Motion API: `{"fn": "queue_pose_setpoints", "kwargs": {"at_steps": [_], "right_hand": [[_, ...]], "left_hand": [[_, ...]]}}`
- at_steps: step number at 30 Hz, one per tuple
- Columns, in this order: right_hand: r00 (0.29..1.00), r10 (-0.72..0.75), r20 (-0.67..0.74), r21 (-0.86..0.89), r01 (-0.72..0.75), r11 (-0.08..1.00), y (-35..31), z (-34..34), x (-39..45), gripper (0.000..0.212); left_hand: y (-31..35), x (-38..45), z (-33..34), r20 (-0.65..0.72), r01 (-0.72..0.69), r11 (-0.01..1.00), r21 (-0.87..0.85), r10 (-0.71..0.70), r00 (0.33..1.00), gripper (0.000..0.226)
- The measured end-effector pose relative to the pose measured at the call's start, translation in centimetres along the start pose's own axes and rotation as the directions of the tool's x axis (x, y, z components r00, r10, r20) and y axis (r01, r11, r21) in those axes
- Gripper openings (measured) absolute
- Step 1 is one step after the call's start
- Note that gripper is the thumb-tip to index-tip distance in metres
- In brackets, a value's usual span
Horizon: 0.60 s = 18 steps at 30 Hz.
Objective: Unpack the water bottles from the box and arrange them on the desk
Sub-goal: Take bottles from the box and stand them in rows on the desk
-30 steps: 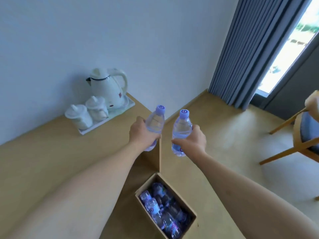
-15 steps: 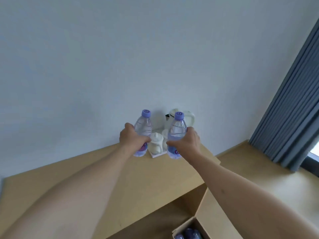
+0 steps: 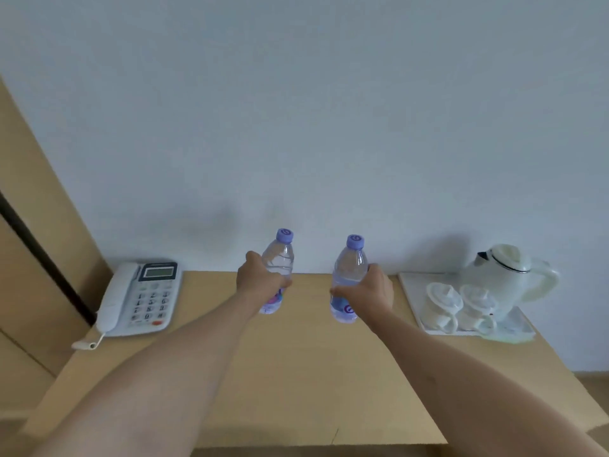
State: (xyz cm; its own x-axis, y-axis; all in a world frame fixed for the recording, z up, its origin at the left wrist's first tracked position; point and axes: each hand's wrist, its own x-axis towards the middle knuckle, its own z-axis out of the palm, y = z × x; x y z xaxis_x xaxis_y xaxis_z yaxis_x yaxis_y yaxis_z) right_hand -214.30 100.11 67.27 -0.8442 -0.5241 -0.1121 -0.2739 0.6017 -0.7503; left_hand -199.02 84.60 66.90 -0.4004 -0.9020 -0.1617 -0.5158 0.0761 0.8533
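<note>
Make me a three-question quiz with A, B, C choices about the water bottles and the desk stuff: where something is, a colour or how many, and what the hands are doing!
1. Where is the phone?
A left end of desk
B on the tray
C on the floor

2. What colour are the bottle caps?
A red
B purple
C green

3. What are the hands doing?
A resting flat
B pointing
C each gripping a bottle

Answers:
1 A, it lies by the desk's left edge.
2 B, both caps are purple.
3 C, left hand grips the left bottle, right hand the right bottle.
</note>
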Motion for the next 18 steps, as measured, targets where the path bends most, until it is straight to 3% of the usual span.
{"fn": "queue_pose_setpoints", "kwargs": {"at_steps": [5,13,18], "right_hand": [[0.995,-0.023,0.098,-0.072,0.031,0.997,-1.4,6.0,2.9,0.051],[0.972,-0.006,0.233,-0.091,0.028,0.995,-1.9,12.7,9.6,0.04],[0.975,-0.07,0.211,-0.025,0.077,0.997,-0.5,15.4,12.5,0.039]], "left_hand": [[-4.2,2.6,-0.8,-0.051,0.117,0.993,-0.022,-0.118,0.992,0.047],[-6.9,9.0,2.3,-0.064,0.191,0.975,-0.115,-0.199,0.978,0.037],[-6.8,13.1,4.2,-0.078,0.152,0.986,-0.074,-0.157,0.985,0.041]]}}
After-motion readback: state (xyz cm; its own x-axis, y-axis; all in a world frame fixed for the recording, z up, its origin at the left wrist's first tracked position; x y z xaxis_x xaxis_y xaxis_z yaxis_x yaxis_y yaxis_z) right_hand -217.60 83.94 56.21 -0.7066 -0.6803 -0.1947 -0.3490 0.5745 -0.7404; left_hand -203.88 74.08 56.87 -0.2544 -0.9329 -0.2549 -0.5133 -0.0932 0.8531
